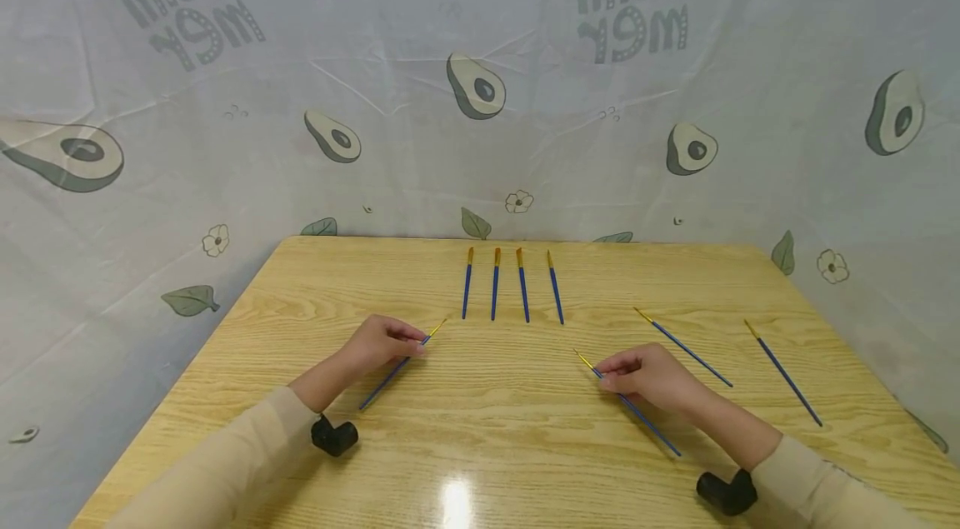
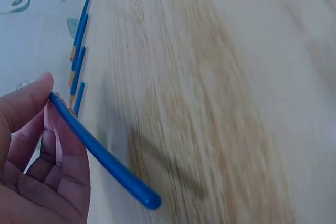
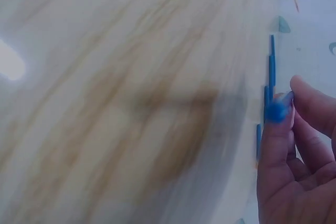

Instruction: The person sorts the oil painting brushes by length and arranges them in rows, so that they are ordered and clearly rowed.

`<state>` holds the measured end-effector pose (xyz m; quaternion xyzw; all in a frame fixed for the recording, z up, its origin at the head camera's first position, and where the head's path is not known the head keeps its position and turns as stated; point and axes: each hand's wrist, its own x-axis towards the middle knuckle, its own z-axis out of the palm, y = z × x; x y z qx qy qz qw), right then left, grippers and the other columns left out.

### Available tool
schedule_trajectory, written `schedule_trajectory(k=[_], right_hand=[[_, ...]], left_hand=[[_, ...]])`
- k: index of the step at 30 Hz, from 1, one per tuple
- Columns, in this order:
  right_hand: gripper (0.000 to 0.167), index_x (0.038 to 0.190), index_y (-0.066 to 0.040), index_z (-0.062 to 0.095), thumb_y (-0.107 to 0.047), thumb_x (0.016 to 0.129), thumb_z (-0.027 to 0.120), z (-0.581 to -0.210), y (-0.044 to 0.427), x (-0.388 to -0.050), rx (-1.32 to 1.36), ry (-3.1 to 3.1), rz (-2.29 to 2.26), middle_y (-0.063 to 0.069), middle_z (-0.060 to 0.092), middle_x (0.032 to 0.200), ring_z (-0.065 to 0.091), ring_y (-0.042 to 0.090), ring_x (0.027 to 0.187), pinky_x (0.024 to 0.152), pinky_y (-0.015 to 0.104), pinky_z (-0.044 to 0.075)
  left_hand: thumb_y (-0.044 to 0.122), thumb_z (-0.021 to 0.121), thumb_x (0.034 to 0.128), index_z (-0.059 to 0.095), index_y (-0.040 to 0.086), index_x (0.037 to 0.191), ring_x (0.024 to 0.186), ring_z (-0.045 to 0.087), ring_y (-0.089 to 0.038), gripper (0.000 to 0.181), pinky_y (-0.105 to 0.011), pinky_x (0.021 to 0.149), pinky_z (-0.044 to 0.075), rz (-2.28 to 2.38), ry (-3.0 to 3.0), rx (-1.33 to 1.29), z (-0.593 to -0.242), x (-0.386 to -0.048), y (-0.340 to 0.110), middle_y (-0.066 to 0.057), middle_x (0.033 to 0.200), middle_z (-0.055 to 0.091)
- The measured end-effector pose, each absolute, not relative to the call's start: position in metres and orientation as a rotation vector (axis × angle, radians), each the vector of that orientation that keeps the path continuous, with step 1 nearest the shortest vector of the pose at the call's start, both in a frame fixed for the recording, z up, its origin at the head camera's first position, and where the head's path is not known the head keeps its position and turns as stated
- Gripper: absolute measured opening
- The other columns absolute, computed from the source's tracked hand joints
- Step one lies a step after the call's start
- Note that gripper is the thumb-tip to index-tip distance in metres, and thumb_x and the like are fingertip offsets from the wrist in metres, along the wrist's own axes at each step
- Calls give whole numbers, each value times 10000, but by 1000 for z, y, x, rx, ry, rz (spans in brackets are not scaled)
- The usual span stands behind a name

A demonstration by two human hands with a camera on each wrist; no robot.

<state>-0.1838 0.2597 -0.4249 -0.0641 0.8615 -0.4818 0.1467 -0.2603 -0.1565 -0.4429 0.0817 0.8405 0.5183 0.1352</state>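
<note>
My left hand (image 1: pixel 382 343) pinches a thin blue paintbrush (image 1: pixel 385 384) near its gold ferrule, bristle end pointing up and right. In the left wrist view its blue handle (image 2: pixel 107 161) slants toward the camera, with a shadow on the wood beneath. A second slim paintbrush (image 1: pixel 651 425) is pinched between thumb and fingers of my right hand (image 1: pixel 651 375), its tip pointing up and left. The right wrist view shows that handle's blurred blue end (image 3: pixel 276 112). Beyond both hands, several blue paintbrushes (image 1: pixel 495 293) lie in a row, bristles toward the back edge.
Two more thin paintbrushes lie slanted on the right, one nearer (image 1: pixel 693 356) and one farther out (image 1: pixel 786 379). The wooden table (image 1: pixel 480 421) meets a patterned curtain (image 1: pixel 405 179) at its back. Black devices (image 1: pixel 334 436) sit at both wrists.
</note>
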Motion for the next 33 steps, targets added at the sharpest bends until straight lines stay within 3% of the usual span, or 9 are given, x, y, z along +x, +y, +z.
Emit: schedule_trajectory(k=[6, 11, 33], right_hand=[[329, 1161, 58, 668, -151, 910, 700, -423, 254, -188, -189, 2438, -1433, 86, 691, 938, 579, 198, 734, 601, 335, 508], [357, 1191, 40, 658, -183, 915, 698, -420, 248, -191, -161, 2408, -1464, 91, 678, 978, 583, 198, 774, 645, 341, 522], [334, 1208, 74, 621, -108, 932, 667, -413, 203, -195, -102, 2337, -1558, 103, 654, 1002, 602, 151, 794, 679, 358, 557]], left_hand=[[141, 721, 893, 735, 29, 1083, 780, 618, -168, 221, -345, 683, 549, 1511, 2397, 249, -439, -253, -147, -42, 911, 690], [147, 715, 898, 722, 13, 1108, 796, 614, -168, 249, -350, 700, 548, 1537, 2363, 272, -440, -250, -141, -36, 920, 683], [147, 728, 890, 720, 13, 1111, 730, 598, -129, 259, -308, 648, 545, 1656, 2253, 229, -443, -234, -97, -14, 889, 687]])
